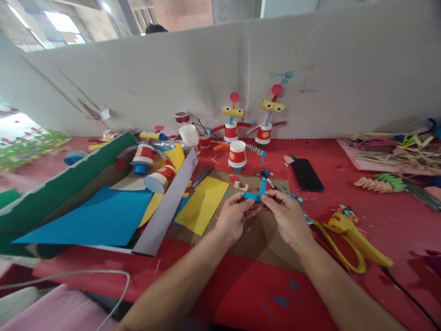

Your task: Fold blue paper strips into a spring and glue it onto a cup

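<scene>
My left hand [236,216] pinches one end of a blue paper strip [252,196] over a sheet of brown cardboard [255,239]. At the strip's corner, the fingers of my right hand [284,214] close on it too. Another blue length [263,185] stands up from that corner, so the paper makes an L shape. Just beyond my hands lie a pen [268,180], a small cream paper piece [241,186] and scattered blue scraps. A yellow paper sheet [203,204] lies left of my left hand.
Paper-cup figures [237,155] with folded-paper arms stand at the back. On the left, a green-sided box [82,181] holds blue card [103,218] and more cups. To the right are a phone [307,174], yellow-handled scissors [354,262] and a yellow glue gun [361,239].
</scene>
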The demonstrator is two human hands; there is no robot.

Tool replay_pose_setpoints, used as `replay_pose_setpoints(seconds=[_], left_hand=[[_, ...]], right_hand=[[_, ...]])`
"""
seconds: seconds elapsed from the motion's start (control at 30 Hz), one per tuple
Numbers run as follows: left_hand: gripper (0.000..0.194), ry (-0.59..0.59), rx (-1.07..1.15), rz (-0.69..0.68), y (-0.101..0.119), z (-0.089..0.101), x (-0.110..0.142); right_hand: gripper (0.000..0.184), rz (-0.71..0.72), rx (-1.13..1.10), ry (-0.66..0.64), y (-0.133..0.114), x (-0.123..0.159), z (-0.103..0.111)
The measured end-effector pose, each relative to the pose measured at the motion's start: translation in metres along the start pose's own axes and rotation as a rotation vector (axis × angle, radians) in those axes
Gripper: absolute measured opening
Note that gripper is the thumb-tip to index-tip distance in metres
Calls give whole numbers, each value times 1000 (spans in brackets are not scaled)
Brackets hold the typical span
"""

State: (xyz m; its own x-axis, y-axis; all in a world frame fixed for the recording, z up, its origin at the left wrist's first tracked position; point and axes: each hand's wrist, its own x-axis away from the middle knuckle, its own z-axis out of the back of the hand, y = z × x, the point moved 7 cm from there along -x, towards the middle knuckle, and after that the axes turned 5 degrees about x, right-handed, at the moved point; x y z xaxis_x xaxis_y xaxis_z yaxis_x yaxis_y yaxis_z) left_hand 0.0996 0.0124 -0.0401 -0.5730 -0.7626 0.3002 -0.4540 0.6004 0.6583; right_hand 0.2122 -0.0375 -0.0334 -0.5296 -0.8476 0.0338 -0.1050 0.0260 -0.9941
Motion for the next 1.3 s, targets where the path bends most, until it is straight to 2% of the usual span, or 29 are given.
replay_pose_setpoints(seconds=[0.3, 0.73, 1.1, 1.3], left_hand=[[14, -42, -10, 18, 3, -5, 1], [24, -5, -74, -26, 5, -1, 1], [18, 17, -31, -55, 7, -3, 2], [16, 36, -35, -72, 7, 1, 0]], right_hand=[[17, 30, 27, -6, -8, 2, -1], [13, 166, 197, 0, -27, 9, -2], [17, 178, 233, -106, -25, 8, -9], [20, 96, 144, -187, -19, 7, -11]])
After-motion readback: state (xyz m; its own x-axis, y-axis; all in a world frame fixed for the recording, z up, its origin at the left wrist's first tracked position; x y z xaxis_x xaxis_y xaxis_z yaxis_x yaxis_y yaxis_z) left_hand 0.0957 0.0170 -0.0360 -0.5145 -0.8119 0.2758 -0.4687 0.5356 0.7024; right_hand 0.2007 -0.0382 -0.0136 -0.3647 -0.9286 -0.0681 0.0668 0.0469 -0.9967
